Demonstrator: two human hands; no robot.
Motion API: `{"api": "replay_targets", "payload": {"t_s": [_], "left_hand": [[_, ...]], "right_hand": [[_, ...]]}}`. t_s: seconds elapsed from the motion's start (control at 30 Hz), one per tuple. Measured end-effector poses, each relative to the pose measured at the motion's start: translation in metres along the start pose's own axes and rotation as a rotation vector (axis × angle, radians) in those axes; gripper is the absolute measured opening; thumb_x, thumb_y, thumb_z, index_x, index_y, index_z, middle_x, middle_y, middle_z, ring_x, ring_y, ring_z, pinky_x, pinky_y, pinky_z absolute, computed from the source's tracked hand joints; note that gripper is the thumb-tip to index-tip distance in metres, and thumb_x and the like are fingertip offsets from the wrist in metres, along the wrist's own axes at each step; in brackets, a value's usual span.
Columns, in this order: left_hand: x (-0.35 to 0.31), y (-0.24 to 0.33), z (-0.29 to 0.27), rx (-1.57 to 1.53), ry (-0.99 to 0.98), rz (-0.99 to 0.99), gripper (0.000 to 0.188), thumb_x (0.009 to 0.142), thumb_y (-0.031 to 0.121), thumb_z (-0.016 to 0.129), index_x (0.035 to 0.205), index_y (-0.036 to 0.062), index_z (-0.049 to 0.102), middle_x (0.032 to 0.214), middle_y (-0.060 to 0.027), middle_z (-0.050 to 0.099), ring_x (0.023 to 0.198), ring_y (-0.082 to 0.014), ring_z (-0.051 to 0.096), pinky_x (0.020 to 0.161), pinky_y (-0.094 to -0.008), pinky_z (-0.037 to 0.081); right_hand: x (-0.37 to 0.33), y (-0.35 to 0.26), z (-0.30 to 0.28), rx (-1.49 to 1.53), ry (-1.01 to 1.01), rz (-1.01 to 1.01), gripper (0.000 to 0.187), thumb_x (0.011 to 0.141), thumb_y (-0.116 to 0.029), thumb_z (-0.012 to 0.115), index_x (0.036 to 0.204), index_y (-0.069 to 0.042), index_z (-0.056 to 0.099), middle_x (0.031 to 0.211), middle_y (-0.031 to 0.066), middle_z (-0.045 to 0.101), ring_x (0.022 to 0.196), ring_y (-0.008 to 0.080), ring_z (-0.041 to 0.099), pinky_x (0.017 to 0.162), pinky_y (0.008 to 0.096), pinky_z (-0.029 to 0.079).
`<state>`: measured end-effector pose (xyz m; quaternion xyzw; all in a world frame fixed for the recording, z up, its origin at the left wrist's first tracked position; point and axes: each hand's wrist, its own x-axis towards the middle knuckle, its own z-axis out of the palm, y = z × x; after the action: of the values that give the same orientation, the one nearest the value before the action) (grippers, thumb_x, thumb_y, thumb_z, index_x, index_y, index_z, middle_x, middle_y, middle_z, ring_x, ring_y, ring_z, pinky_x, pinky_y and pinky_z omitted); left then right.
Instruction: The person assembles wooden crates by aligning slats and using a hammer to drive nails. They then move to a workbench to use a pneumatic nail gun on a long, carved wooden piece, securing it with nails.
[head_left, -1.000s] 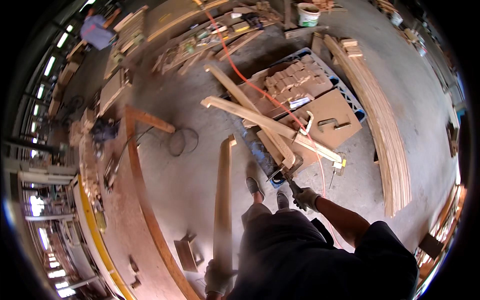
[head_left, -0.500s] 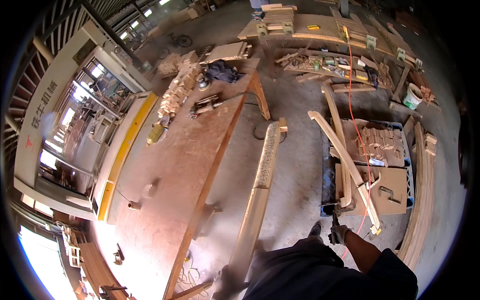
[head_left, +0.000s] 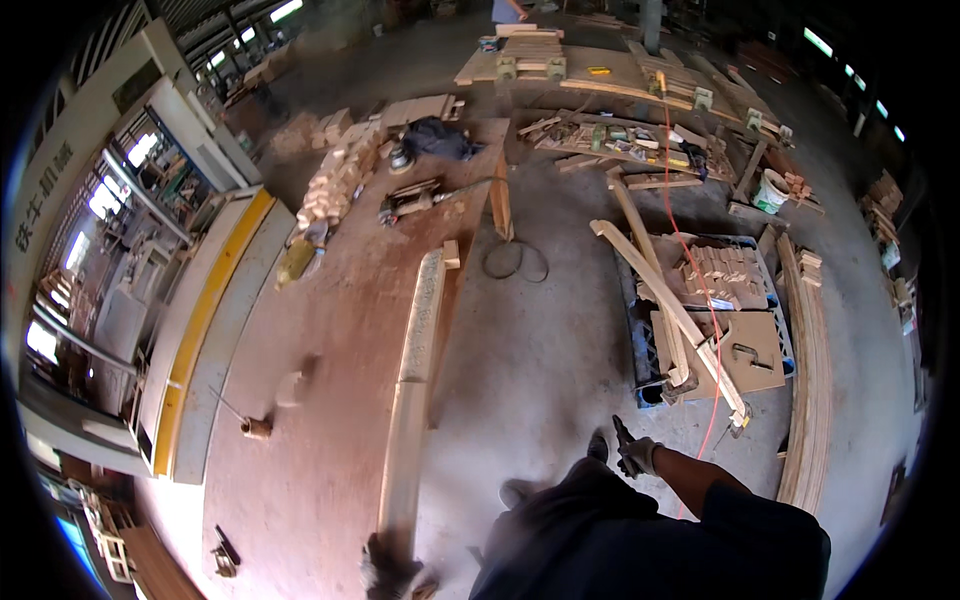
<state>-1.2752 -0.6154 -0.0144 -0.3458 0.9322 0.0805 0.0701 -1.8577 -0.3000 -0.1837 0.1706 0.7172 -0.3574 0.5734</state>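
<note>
My left hand (head_left: 385,568), in a dark glove, grips the near end of a long pale wooden beam (head_left: 405,425). Handwritten marks run along the beam's far half, and a small wood block (head_left: 451,254) juts out beside its tip. The beam lies over the right edge of the brown worktable (head_left: 310,400); whether it rests there is unclear. Low beside my legs, my gloved right hand (head_left: 642,458) is closed around a dark hand tool (head_left: 624,434) with a narrow end, its exact kind hard to make out.
On the worktable are stacked wood blocks (head_left: 338,180), a corded power tool (head_left: 410,205) and a dark cloth (head_left: 438,138). A blue pallet (head_left: 648,385) bears crossed wood strips (head_left: 665,290) and a C-clamp (head_left: 752,356). A red hose (head_left: 690,260) crosses it. Long boards (head_left: 803,400) lie at right.
The beam has swung left with my left hand, from beside the worktable to over its edge. My right hand has drawn the tool away from the pallet. The whole view has shifted.
</note>
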Motion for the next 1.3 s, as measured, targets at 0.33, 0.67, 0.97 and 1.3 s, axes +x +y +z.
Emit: {"api": "replay_targets", "payload": {"t_s": [0.33, 0.67, 0.97, 1.3], "left_hand": [[0.021, -0.108, -0.017, -0.291, -0.174, -0.637, 0.118, 0.062, 0.030, 0.097, 0.157, 0.0004, 0.033, 0.146, -0.0266, 0.051, 0.136, -0.0460, 0.050, 0.115, -0.0508, 0.044], [0.129, -0.052, -0.022, -0.192, 0.079, -0.752, 0.096, 0.075, 0.030, 0.086, 0.154, 0.0000, 0.040, 0.157, -0.0309, 0.041, 0.147, -0.0477, 0.037, 0.122, -0.0561, 0.035], [0.343, 0.012, -0.062, -0.431, 0.120, -0.596, 0.093, 0.077, 0.033, 0.088, 0.153, 0.0021, 0.044, 0.154, -0.0280, 0.047, 0.145, -0.0470, 0.041, 0.120, -0.0558, 0.036], [0.510, -0.011, -0.038, -0.345, 0.166, -0.444, 0.103, 0.075, 0.050, 0.089, 0.151, -0.0027, 0.043, 0.140, -0.0260, 0.057, 0.132, -0.0444, 0.050, 0.114, -0.0520, 0.041]], "right_hand": [[-0.027, -0.047, 0.021, -0.116, 0.008, 0.047, 0.034, 0.099, -0.017, 0.071, 0.122, 0.005, 0.059, 0.090, 0.0216, 0.073, 0.069, 0.0338, 0.072, 0.059, 0.0480, 0.061], [-0.001, -0.252, 0.108, -0.230, -0.262, -0.125, 0.028, 0.100, -0.020, 0.073, 0.113, 0.004, 0.066, 0.096, 0.0212, 0.075, 0.075, 0.0299, 0.075, 0.065, 0.0434, 0.063], [-0.054, -0.435, 0.223, -0.119, -0.751, -0.276, 0.032, 0.100, -0.011, 0.068, 0.130, 0.001, 0.064, 0.102, 0.0154, 0.075, 0.088, 0.0250, 0.076, 0.079, 0.0360, 0.061], [-0.003, -0.434, 0.291, 0.021, -0.656, -0.171, 0.030, 0.104, -0.013, 0.065, 0.130, 0.002, 0.063, 0.114, 0.0186, 0.074, 0.092, 0.0287, 0.075, 0.082, 0.0418, 0.064]]}}
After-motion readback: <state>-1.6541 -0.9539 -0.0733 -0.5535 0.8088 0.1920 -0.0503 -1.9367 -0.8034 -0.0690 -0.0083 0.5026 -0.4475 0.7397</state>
